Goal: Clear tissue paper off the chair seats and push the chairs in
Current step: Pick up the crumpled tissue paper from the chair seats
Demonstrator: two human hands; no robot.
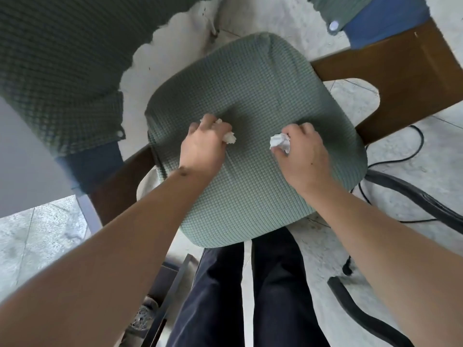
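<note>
A chair with a green checked seat cushion (255,101) and brown wooden frame (411,78) stands right below me. My left hand (204,146) is on the seat's left middle, fingers curled round a crumpled white tissue (230,138) that sticks out between them. My right hand (304,151) is on the seat's right middle and pinches another crumpled white tissue wad (280,144) between thumb and fingers. Both wads lie at the seat surface; I cannot tell if they are lifted off it.
A green checked cloth (57,61) hangs over a table at the upper left, with its grey edge (22,166) beside me. Black cables (411,156) and a thick dark hose (413,199) lie on the pale tiled floor at the right. My dark trousers (250,296) stand just before the seat.
</note>
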